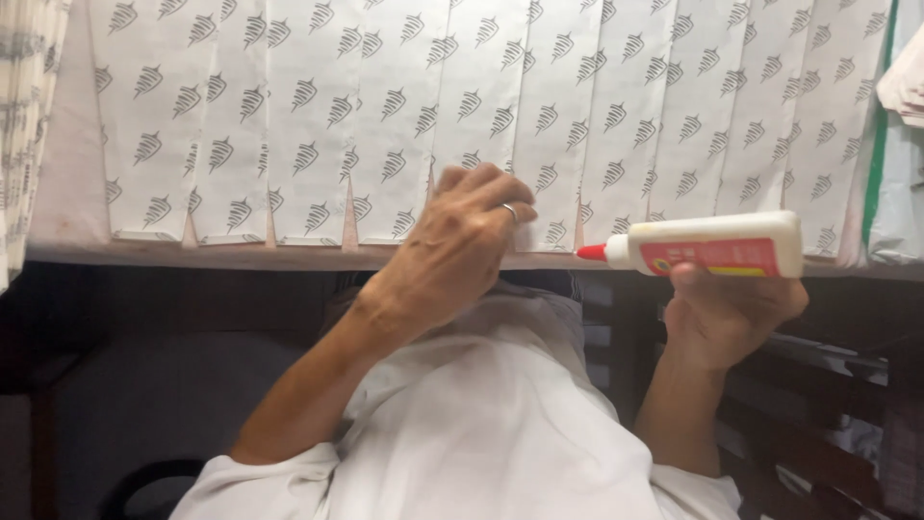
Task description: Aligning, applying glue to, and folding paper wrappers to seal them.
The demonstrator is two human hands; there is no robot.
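The paper sheets (pixel 481 106) are white and carry a repeated grey leaf-like mark in rows. The glue bottle (pixel 712 246) is cream white, with a red nozzle tip and a red label that has a little yellow. The ring (pixel 510 212) is silver. The person's clothing (pixel 491 424) is plain white. A green strip (pixel 878 125) runs at the right edge.

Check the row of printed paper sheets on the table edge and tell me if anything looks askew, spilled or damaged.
Nothing stands out. The printed paper sheets lie overlapped in an even row, edges roughly aligned. The left hand presses on one sheet; the right hand holds a white glue bottle level, red tip pointing left. No spilled glue shows.
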